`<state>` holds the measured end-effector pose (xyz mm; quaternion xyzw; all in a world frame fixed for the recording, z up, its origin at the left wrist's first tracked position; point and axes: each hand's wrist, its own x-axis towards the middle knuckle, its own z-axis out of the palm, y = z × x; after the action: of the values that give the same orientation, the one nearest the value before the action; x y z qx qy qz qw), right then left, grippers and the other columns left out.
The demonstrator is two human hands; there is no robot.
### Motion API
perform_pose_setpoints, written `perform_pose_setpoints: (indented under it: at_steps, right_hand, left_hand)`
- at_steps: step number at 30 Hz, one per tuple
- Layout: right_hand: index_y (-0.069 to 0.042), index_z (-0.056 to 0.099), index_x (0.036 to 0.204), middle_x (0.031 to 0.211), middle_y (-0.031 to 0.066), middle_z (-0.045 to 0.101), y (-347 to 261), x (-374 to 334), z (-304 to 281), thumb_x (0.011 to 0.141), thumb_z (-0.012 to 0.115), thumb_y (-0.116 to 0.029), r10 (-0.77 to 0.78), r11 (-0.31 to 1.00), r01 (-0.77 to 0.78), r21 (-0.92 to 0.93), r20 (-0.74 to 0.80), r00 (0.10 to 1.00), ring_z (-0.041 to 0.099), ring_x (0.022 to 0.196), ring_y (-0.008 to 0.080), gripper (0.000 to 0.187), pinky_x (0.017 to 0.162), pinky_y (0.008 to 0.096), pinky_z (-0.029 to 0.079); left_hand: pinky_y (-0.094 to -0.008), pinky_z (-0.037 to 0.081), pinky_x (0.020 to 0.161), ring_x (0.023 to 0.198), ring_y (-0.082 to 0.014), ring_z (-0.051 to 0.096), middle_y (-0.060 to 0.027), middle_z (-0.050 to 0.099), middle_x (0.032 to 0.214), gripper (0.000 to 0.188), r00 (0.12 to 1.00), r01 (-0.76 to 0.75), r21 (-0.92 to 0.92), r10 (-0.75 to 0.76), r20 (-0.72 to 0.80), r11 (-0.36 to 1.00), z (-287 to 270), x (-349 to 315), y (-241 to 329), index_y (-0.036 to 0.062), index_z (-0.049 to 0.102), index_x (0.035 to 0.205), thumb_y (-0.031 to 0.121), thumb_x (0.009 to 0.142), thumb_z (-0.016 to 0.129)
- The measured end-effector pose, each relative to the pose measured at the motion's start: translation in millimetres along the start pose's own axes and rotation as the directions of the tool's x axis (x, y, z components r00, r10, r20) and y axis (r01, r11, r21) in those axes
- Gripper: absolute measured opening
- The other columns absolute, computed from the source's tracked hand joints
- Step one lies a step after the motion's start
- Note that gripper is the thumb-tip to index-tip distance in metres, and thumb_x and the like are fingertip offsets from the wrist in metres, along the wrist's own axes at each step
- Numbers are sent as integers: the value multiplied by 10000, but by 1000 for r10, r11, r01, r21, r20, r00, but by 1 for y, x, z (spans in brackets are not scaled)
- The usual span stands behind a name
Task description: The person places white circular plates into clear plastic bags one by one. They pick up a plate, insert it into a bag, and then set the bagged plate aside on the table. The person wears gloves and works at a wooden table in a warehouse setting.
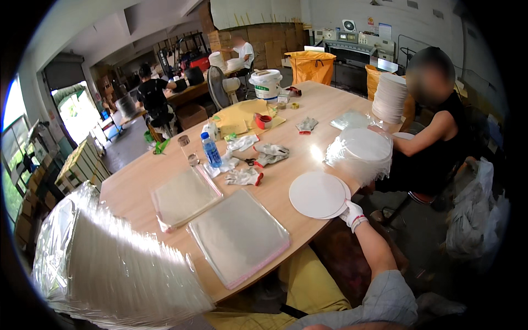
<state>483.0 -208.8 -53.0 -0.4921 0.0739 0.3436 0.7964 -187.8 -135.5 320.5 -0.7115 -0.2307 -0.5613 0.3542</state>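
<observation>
Room: well beyond the white discs [316, 193] I made out pale walls [396, 14], a standing fan [217, 91], an orange-lined bin [309, 69] and two people, one in black [154, 96], one in white [242, 52].
Table [294, 144]: its pale, wood-look top ran under the discs and stretched far off to their left.
Film-covered pile [121, 264]: it rose well left of the discs; I judged it finished work, though I could not count its layers.
Co-worker [443, 135]: seated beyond and right of the discs, one arm reaching to a film-wrapped stack [366, 151].
Bag stacks: the near one [239, 236] lay left of the discs, the other [187, 195] farther left; both looked unused to me.
Bare pile [389, 102]: beyond the discs and to their right, it seemed to be waiting for film.
Discs: at least two overlapped at the table's near edge, unwrapped, so I judged this round barely begun.
Right hand [353, 214]: gloved, its fingers pinched the discs' right rim.
Left hand: out of my view, so I could not tell its grip.
Bottle [210, 150]: left of the discs, near loose gloves [243, 176].
</observation>
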Motion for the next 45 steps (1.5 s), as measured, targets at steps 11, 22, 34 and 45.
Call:
perform_pose_setpoints:
  at_steps: [11, 22, 34, 45]
  right_hand:
    - [-11, 553, 935, 838, 110, 620, -13, -8, 73, 742, 593, -98, -635, 539, 689, -484, 303, 711, 575, 762, 188, 215, 701, 309, 458]
    - [-24, 538, 1013, 851, 41, 592, 44, -103, 159, 787, 553, 10, -200, 532, 791, -302, 863, 464, 570, 794, 126, 229, 704, 264, 466]
    - [-17, 424, 1006, 842, 113, 574, 77, -107, 194, 760, 615, -76, 34, 281, 925, -257, 966, 258, 582, 781, 213, 316, 680, 319, 464]
    - [-5, 505, 1036, 743, 97, 611, 11, -122, 136, 844, 483, -82, 44, 333, 858, -391, 916, 400, 610, 582, 189, 208, 455, 284, 498]
  left_hand:
    - [-325, 509, 682, 760, -247, 651, -111, 659, 804, 144, 369, 898, -316, -132, 920, 307, 137, -119, 154, 31, 639, 871, 125, 770, 682]
    - [-312, 443, 866, 1093, -184, 482, -117, 471, 1219, 629, 232, 902, -319, -298, 926, -290, 310, -234, 133, 7, 360, 1263, 40, 733, 696]
    - [-300, 425, 853, 970, -177, 505, -94, 533, 1007, 397, 124, 848, -359, -513, 849, -389, 292, -280, 134, 17, 431, 1049, -3, 718, 649]
    - [-349, 467, 806, 1017, -320, 518, -105, 510, 1139, 640, 387, 921, -363, -434, 814, 139, 277, -261, 140, 89, 318, 1317, 28, 737, 582]
